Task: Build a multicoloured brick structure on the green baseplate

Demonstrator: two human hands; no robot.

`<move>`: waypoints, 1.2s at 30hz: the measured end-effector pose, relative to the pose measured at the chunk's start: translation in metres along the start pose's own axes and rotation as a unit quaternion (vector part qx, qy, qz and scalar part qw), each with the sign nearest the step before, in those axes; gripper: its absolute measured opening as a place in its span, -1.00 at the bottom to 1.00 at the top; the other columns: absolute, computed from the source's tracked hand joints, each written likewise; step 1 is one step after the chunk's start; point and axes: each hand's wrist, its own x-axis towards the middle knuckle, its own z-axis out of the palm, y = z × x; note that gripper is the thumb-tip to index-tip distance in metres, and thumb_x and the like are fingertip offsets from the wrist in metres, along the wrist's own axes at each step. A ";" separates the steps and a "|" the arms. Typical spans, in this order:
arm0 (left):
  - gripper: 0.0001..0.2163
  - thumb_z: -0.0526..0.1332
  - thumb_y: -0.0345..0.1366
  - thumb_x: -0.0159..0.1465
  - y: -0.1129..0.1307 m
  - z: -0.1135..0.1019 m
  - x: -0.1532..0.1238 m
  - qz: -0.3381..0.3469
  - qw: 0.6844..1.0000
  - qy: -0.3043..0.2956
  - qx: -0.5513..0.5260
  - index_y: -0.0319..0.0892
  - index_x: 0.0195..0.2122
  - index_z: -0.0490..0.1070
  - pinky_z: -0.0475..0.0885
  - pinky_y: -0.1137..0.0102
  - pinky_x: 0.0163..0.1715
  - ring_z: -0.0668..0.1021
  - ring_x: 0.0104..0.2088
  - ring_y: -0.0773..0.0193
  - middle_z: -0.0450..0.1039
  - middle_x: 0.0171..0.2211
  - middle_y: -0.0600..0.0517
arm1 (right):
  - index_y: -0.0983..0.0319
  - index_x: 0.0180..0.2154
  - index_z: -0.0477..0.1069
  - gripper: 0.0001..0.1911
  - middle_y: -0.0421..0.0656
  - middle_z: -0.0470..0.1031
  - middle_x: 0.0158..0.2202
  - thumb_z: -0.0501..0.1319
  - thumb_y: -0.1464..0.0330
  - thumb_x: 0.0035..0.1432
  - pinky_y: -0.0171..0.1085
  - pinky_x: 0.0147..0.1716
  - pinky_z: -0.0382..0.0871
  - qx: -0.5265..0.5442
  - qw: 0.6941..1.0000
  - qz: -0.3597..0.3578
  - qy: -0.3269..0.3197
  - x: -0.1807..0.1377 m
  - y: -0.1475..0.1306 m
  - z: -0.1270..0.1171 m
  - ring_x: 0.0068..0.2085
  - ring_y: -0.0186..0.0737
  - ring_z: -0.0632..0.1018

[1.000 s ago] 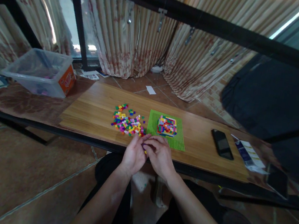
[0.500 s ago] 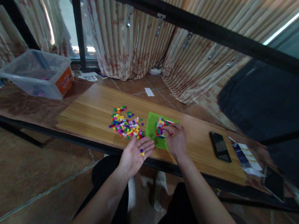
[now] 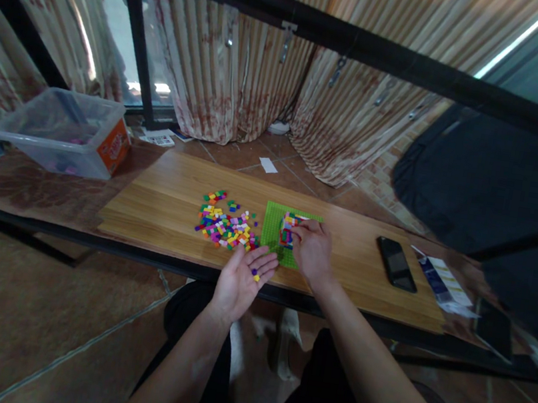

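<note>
My left hand (image 3: 242, 278) lies palm up at the table's near edge, fingers spread, with a few small bricks (image 3: 255, 273) resting on the fingers. My right hand (image 3: 311, 249) reaches over the green baseplate (image 3: 273, 222), its fingertips closed against the multicoloured brick block (image 3: 287, 225) that stands on the plate; the hand covers most of the block. A loose pile of small coloured bricks (image 3: 224, 222) is spread on the wood just left of the plate, close to my left hand.
A wooden board (image 3: 173, 197) tops the table. A black phone (image 3: 396, 263) lies to the right, papers (image 3: 442, 281) beyond it. A clear plastic bin (image 3: 64, 130) stands far left. A black rail crosses above; curtains hang behind.
My hands, together at the table edge a second ago, have parted. The right hand went forward onto the brick block; the left turned palm up with bricks on it.
</note>
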 end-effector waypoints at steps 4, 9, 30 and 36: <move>-0.53 0.03 0.02 0.35 0.000 0.000 0.000 0.000 1.000 -0.001 -0.001 -0.31 -0.11 0.51 0.39 0.29 0.04 0.56 -0.07 0.12 0.53 -0.10 -0.24 | 0.19 -0.26 0.61 -0.69 -0.01 0.53 -0.13 0.07 0.41 0.27 -0.11 -0.08 0.23 -0.061 0.998 -0.024 -0.020 -0.001 -0.005 -0.005 -0.08 -0.02 0.39; -0.53 0.04 0.02 0.35 0.000 0.000 0.000 0.002 1.000 0.000 0.000 -0.31 -0.11 0.51 0.40 0.30 0.03 0.56 -0.07 0.12 0.52 -0.10 -0.24 | 0.18 -0.31 0.61 -0.67 -0.07 0.58 -0.20 0.06 0.46 0.27 -0.14 -0.04 0.26 -0.019 1.000 -0.011 -0.010 0.002 -0.005 -0.003 -0.13 -0.12 0.47; -0.55 0.06 -0.01 0.34 0.000 0.001 0.000 0.008 1.000 0.004 -0.002 -0.33 -0.12 0.51 0.38 0.26 0.10 0.56 -0.04 0.10 0.53 -0.12 -0.26 | 0.23 -0.22 0.58 -0.72 0.00 0.58 -0.18 0.18 0.22 0.16 -0.05 -0.01 0.25 0.098 0.984 0.132 0.067 0.010 0.013 0.014 -0.12 -0.05 0.49; -0.55 0.06 -0.01 0.35 0.000 0.001 0.000 0.011 1.000 0.000 0.004 -0.31 -0.14 0.52 0.39 0.24 0.09 0.56 -0.05 0.11 0.54 -0.13 -0.23 | 0.22 -0.24 0.58 -0.75 -0.02 0.59 -0.18 0.20 0.24 0.14 -0.04 0.02 0.23 0.123 0.981 0.135 0.069 0.008 0.015 0.020 -0.05 -0.04 0.48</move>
